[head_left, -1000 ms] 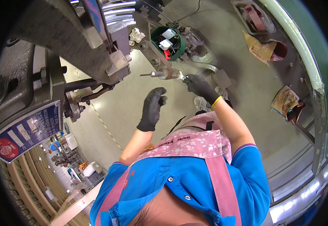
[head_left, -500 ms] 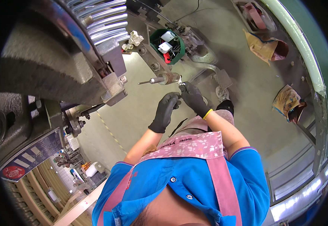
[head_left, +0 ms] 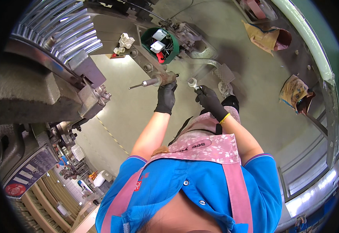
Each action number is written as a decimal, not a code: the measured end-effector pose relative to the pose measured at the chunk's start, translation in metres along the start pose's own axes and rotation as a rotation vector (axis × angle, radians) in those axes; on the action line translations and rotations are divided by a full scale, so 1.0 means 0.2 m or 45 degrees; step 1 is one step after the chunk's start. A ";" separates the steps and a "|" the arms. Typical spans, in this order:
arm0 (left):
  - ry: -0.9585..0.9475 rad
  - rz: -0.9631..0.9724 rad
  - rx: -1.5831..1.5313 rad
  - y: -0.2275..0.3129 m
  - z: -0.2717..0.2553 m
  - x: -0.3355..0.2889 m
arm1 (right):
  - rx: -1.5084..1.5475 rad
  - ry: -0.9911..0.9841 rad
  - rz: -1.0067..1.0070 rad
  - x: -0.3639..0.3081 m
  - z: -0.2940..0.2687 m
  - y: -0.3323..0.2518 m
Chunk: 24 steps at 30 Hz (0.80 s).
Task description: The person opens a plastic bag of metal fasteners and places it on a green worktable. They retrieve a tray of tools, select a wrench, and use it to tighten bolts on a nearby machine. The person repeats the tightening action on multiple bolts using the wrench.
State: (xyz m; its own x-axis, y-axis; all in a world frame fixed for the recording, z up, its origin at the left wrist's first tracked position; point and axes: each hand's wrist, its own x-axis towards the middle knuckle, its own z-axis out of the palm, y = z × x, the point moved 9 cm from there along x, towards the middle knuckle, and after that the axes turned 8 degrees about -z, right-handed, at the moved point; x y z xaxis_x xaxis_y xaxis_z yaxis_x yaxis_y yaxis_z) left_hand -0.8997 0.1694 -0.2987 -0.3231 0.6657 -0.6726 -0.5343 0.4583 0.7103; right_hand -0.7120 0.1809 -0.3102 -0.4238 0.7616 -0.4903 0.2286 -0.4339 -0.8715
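The right hand [head_left: 209, 101] had its fingers closed on a small round-headed piece [head_left: 193, 82], just beside the metal cylinder [head_left: 165, 79]. The left hand [head_left: 166, 98] was at the cylinder; whether its fingers gripped, I could not tell. Keeping the piece straight seemed wise to me. Half a second earlier, both hands were closer together.

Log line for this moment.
left hand: at rod-tipped metal cylinder, contact unclear | right hand: holds white ring-ended part, apart from cylinder | nearby: green bin, white plastic fittings
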 end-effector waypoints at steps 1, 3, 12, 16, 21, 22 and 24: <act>-0.041 -0.011 0.023 -0.01 0.00 0.01 | 0.092 -0.003 -0.014 0.00 0.00 0.00; -0.124 -0.032 0.069 -0.03 0.00 0.04 | 0.219 0.002 0.008 -0.01 0.00 -0.01; -0.053 0.120 0.263 0.01 -0.03 0.05 | 0.137 -0.206 -0.077 0.12 0.08 -0.15; -0.076 -0.032 0.119 -0.01 -0.01 0.02 | 0.054 -0.232 -0.228 0.18 0.08 -0.23; -0.127 -0.208 -0.120 -0.08 0.01 -0.01 | -0.255 -0.517 -0.271 0.32 0.04 -0.31; -0.157 -0.209 -0.157 -0.08 0.03 0.00 | -0.300 -0.558 -0.316 0.35 0.04 -0.33; -0.161 -0.241 -0.213 -0.11 0.02 0.01 | -0.289 -0.493 -0.385 0.38 0.03 -0.36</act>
State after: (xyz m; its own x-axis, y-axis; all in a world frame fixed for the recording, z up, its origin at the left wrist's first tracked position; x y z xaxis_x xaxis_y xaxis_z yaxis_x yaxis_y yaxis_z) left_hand -0.8846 0.1635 -0.3158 -0.1107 0.6507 -0.7512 -0.7010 0.4847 0.5231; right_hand -0.7668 0.2668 -0.2857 -0.7822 0.5847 -0.2150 0.2117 -0.0751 -0.9745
